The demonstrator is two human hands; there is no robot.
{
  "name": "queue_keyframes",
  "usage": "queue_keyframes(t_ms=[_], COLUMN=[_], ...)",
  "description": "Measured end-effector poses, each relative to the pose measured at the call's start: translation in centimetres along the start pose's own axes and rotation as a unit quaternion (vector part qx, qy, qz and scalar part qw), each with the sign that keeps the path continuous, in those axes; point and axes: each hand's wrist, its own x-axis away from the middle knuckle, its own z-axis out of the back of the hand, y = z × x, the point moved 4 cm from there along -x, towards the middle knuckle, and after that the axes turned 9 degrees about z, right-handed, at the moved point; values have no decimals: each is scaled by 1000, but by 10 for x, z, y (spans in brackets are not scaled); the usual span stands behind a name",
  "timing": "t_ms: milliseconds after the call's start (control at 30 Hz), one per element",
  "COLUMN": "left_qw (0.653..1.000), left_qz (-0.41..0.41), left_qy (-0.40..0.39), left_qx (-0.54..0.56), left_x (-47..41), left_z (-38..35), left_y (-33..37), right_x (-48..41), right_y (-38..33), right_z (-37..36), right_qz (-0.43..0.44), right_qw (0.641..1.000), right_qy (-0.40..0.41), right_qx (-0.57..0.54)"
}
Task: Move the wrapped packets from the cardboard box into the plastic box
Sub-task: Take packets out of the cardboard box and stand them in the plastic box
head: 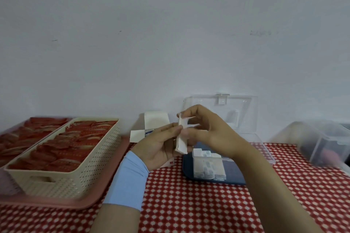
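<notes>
My left hand (159,143), with a blue wrist band, holds a stack of white wrapped packets (182,138) upright above the table. My right hand (204,128) pinches the top of that stack with thumb and fingers. Behind the hands stands the small white cardboard box (151,123) with its flaps open. The clear plastic box (251,147) sits to the right on a dark blue mat, its lid (223,111) raised against the wall. Several white packets (207,166) lie inside it.
A cream perforated basket (79,176) full of red sachets sits on a pink tray (56,202) at the left, with more red sachets behind. A blurred clear container (322,142) stands at the far right. The table has a red-and-white checked cloth (189,204).
</notes>
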Motion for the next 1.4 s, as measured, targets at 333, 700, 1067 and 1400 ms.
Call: queue_keyframes(t_ms=[333, 700, 1067, 1400], left_qw=[996, 915, 915, 917], left_qz=[37, 5, -52, -102], left_qy=[5, 165, 236, 227], left_qx=[-77, -369, -322, -312], left_x=[5, 1, -6, -11], left_z=[1, 10, 8, -34], left_y=[-3, 18, 11, 4], right_x=[1, -1, 13, 23], right_y=[7, 18, 31, 21], right_z=[7, 13, 17, 41], right_qz=[-50, -79, -221, -227], right_qw=[998, 995, 956, 958], right_qy=[21, 38, 111, 62], right_qx=[-22, 41, -158, -162])
